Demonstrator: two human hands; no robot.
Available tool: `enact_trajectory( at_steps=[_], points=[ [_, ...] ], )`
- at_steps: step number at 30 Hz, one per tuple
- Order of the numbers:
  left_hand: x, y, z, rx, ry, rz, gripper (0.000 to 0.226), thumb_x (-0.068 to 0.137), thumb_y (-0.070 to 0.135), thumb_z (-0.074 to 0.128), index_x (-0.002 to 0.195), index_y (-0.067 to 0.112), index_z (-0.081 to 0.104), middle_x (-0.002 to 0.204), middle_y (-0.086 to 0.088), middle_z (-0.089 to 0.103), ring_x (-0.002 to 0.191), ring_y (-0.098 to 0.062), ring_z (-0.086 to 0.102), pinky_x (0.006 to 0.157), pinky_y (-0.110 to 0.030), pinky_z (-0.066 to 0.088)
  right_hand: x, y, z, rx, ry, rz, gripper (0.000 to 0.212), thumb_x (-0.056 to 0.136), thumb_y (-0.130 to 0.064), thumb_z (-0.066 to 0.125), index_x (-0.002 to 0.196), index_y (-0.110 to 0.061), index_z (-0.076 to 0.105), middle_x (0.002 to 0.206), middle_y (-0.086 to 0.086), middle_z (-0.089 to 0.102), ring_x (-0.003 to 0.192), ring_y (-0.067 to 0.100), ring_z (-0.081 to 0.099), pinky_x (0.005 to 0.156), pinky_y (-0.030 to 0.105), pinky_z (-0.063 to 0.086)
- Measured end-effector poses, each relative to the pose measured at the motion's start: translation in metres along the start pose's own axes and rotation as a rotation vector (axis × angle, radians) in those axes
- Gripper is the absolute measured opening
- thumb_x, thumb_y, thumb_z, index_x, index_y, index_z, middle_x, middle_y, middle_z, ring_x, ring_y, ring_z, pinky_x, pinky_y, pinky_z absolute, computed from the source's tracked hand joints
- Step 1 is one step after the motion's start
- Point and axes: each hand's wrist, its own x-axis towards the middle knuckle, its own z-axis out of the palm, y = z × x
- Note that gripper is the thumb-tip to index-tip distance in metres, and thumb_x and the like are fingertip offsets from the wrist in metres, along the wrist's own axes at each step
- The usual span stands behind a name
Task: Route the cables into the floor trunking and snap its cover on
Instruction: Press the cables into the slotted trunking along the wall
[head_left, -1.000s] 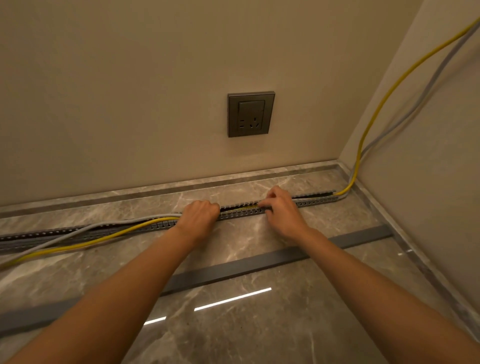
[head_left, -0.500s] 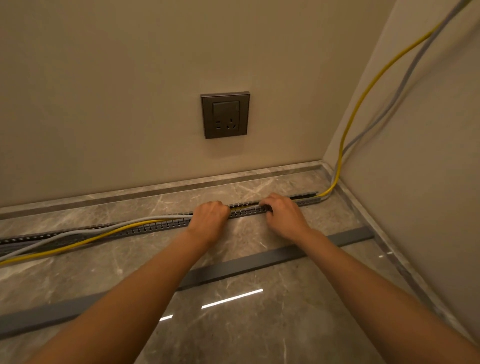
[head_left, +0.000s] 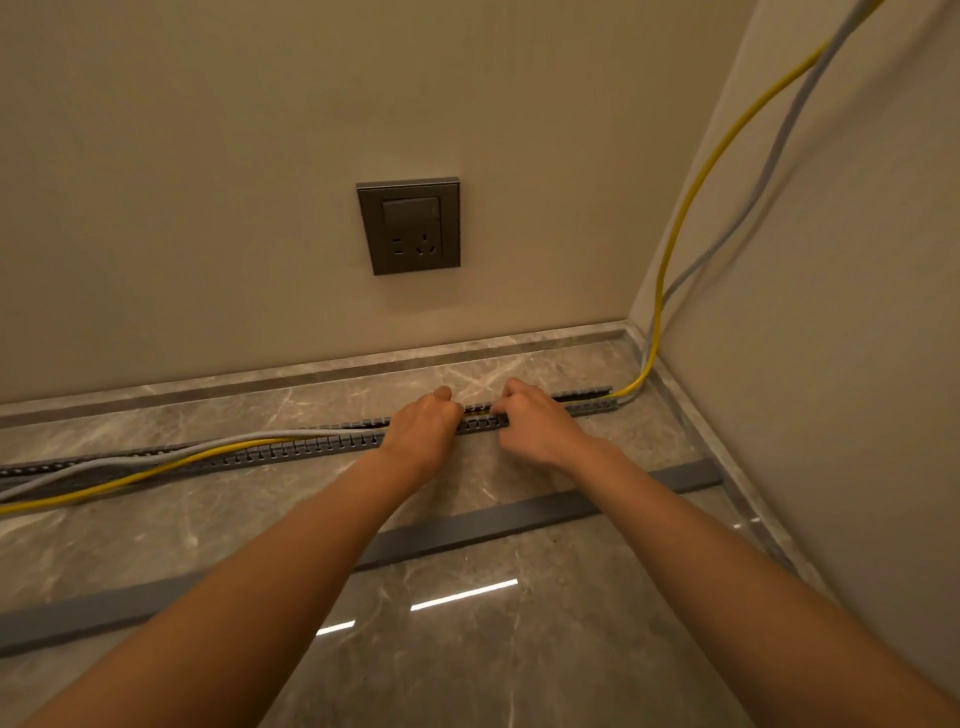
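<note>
A grey slotted floor trunking (head_left: 311, 449) runs across the marble floor, parallel to the back wall. A yellow cable (head_left: 156, 473) and a grey cable (head_left: 171, 452) lie over it on the left, outside the channel, and climb the right wall from its right end. My left hand (head_left: 423, 431) and my right hand (head_left: 535, 423) press on the trunking side by side, fingers curled over the cables; whether they pinch them is hidden. The flat grey cover (head_left: 519, 519) lies loose on the floor, nearer to me, under my forearms.
A dark wall socket (head_left: 410, 226) sits on the back wall above my hands. The right wall (head_left: 831, 312) meets the back wall in a corner close to the trunking's right end. A marble skirting (head_left: 311, 371) edges the floor.
My left hand has slid right along the trunking, closing the gap to my right hand. The view has swung right, so the socket appears further left.
</note>
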Motion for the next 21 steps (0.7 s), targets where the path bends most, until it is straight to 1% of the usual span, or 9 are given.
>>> enact_trajectory(
  at_steps=[2,4,6,8,10,12,15,17,21],
  points=[
    [-0.001,0.0,0.0,-0.032,-0.007,-0.012,0.029,0.095,0.006,0.048,0.123,0.007,0.055,0.12,-0.013,0.053,0.104,-0.028,0.057,0.088,-0.035,0.049,0.0,-0.001,-0.001,-0.045,0.019,-0.005,0.03,0.085,-0.01,0.049,0.11,0.0,0.062,0.113,0.014,0.05,0.105,0.03,0.049,0.088,0.042,0.043],
    [-0.006,-0.006,-0.003,-0.08,0.001,-0.032,0.029,0.093,0.003,0.05,0.12,0.007,0.058,0.118,-0.013,0.056,0.103,-0.029,0.058,0.088,-0.036,0.049,0.001,-0.002,0.0,-0.058,0.087,-0.019,0.027,0.086,-0.01,0.049,0.107,0.0,0.063,0.11,0.014,0.055,0.101,0.029,0.052,0.089,0.041,0.046],
    [-0.011,-0.017,-0.007,-0.105,0.035,-0.07,0.026,0.093,0.003,0.049,0.116,0.006,0.059,0.116,-0.015,0.059,0.102,-0.03,0.058,0.089,-0.038,0.05,0.003,-0.004,0.001,-0.033,0.165,-0.029,0.024,0.087,-0.007,0.049,0.104,-0.001,0.064,0.109,0.013,0.059,0.099,0.027,0.054,0.089,0.04,0.049],
    [-0.02,-0.032,-0.009,-0.115,0.077,-0.145,0.028,0.093,0.003,0.048,0.119,0.006,0.058,0.119,-0.015,0.058,0.105,-0.032,0.058,0.092,-0.041,0.051,0.009,-0.013,0.003,0.017,0.196,-0.065,0.025,0.087,-0.005,0.048,0.107,-0.002,0.063,0.112,0.014,0.061,0.102,0.027,0.056,0.092,0.039,0.049],
    [-0.032,-0.051,-0.011,-0.115,0.092,-0.221,0.032,0.092,0.001,0.049,0.123,0.006,0.055,0.123,-0.015,0.056,0.11,-0.032,0.056,0.095,-0.041,0.05,0.014,-0.031,0.008,0.064,0.182,-0.113,0.03,0.088,-0.004,0.048,0.115,-0.003,0.06,0.119,0.013,0.06,0.109,0.027,0.055,0.095,0.038,0.048],
    [-0.046,-0.073,-0.012,-0.096,0.081,-0.296,0.033,0.093,0.002,0.049,0.125,0.007,0.054,0.126,-0.015,0.054,0.113,-0.032,0.055,0.096,-0.04,0.048,0.018,-0.054,0.015,0.1,0.154,-0.151,0.032,0.088,-0.003,0.047,0.118,-0.004,0.059,0.123,0.013,0.058,0.113,0.027,0.053,0.096,0.036,0.045],
    [-0.065,-0.108,-0.015,-0.075,0.075,-0.364,0.026,0.093,0.008,0.051,0.118,0.005,0.057,0.124,-0.016,0.054,0.111,-0.033,0.055,0.094,-0.04,0.046,0.023,-0.086,0.029,0.125,0.132,-0.187,0.032,0.09,-0.005,0.047,0.12,-0.006,0.057,0.124,0.012,0.055,0.114,0.026,0.052,0.096,0.035,0.043],
    [-0.076,-0.128,-0.018,-0.066,0.071,-0.372,0.022,0.093,0.01,0.052,0.113,0.004,0.059,0.121,-0.016,0.055,0.109,-0.034,0.055,0.091,-0.04,0.046,0.026,-0.104,0.037,0.151,0.133,-0.204,0.031,0.091,-0.005,0.047,0.121,-0.006,0.056,0.124,0.011,0.054,0.115,0.025,0.05,0.097,0.035,0.043],
    [-0.093,-0.169,-0.021,-0.017,0.023,-0.31,0.022,0.094,0.014,0.051,0.113,0.006,0.058,0.12,-0.017,0.055,0.107,-0.034,0.055,0.088,-0.04,0.046,0.03,-0.147,0.056,0.159,0.132,-0.189,0.028,0.091,-0.007,0.05,0.118,-0.008,0.058,0.123,0.01,0.054,0.116,0.024,0.048,0.099,0.036,0.041]
  ],
)
